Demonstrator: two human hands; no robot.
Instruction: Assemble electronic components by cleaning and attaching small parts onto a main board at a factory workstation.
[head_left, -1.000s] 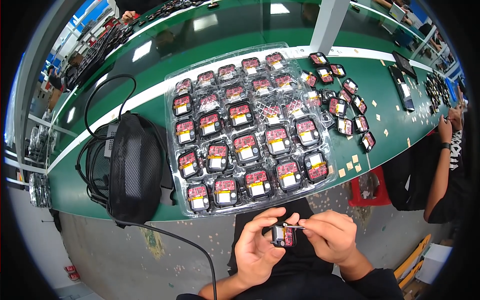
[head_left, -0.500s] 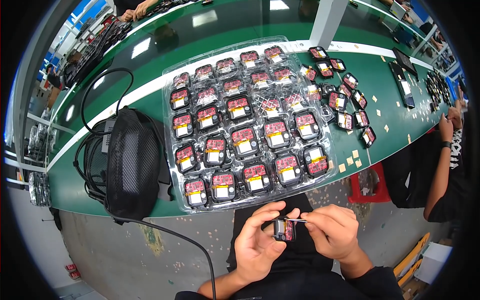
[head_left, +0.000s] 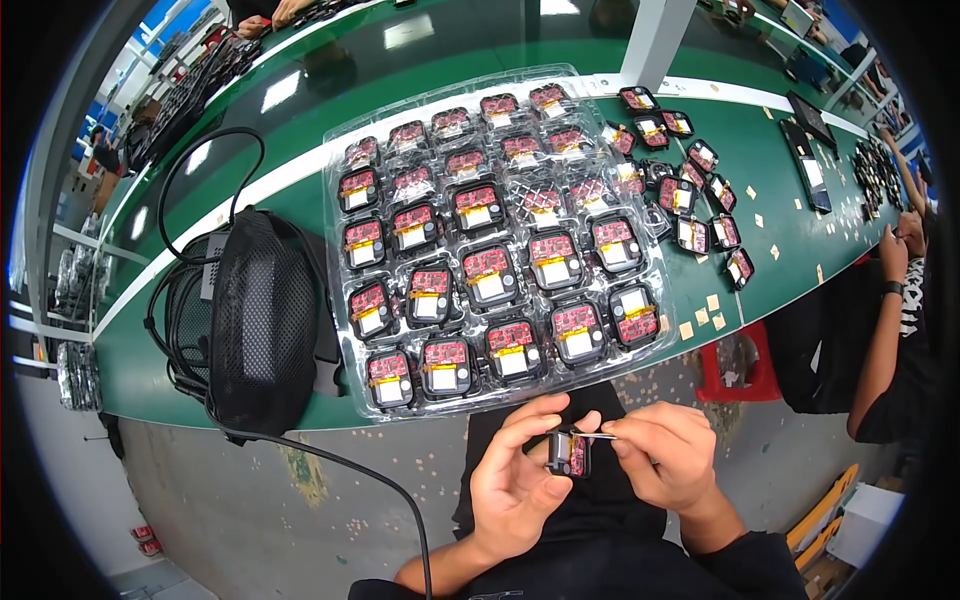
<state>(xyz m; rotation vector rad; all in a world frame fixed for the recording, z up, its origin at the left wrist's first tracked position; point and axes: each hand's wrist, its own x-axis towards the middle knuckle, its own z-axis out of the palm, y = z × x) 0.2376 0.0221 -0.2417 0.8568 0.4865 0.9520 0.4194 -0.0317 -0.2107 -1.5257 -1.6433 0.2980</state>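
My left hand (head_left: 512, 492) holds a small black smartwatch-like housing (head_left: 569, 456) between thumb and fingers, above my lap. A red circuit board, yellow tape and a silvery-grey block show inside its open side. In my right hand (head_left: 668, 458), thumb and fingers pinch thin metal tweezers (head_left: 594, 436). Their tip reaches the housing's upper edge; whether it touches a part there is too small to tell. Just beyond both hands lies a clear plastic tray (head_left: 470, 408) with rows of similar housings (head_left: 488, 277), most showing red boards and white blocks.
A black mesh bag (head_left: 265, 320) stands left of the tray, its black cable (head_left: 380, 470) running down past my left forearm. Loose housings (head_left: 692, 236) and small beige squares (head_left: 702, 317) lie on the green table (head_left: 790, 270). A red stool (head_left: 765, 375) and another person's arm (head_left: 885, 330) are at right.
The tray and table sit slightly higher in the picture. Both hands keep nearly the same pose, with the housing and tweezers still held; the housing has tilted slightly at most.
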